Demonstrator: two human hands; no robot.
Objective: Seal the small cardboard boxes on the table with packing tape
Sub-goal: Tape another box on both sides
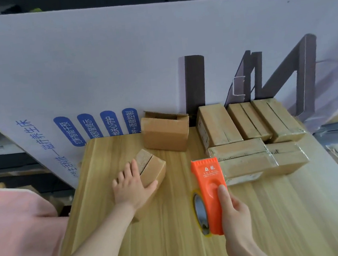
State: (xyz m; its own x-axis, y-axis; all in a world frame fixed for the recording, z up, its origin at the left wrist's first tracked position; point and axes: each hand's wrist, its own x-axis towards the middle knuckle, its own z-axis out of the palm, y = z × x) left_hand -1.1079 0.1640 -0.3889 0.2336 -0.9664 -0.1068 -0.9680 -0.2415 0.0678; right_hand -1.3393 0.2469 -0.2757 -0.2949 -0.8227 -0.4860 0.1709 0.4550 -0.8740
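A: Hands rn?

B: Left hand (131, 186) lies flat & open on the small box (150, 167), fingers spread over its near-left side, thumb along the near edge. Not gripping, just pressing on it. Right hand (234, 208) is wrapped round the orange tape dispenser (210, 192), thumb on top of the body.

A: Where's that box?

B: On the wood surface (177, 242), left of centre, turned at an angle. Top flaps shut, seam visible down the middle, no glossy tape on it that I can see.

A: Dispenser pos?

B: Held just right of the box, apart from it, toothed edge pointing away from the person. Tape roll (201, 212) shows on its left side.

A: Other boxes?

B: Open box (165, 130) at the far edge, flaps up. Right of it, a cluster of taped boxes (251, 137), shiny w/ tape, packed touching each other at the far-right corner.

A: Bkgd?

B: Big white printed carton (93, 62) standing behind the surface. Pink cloth (13, 229) at the left edge.
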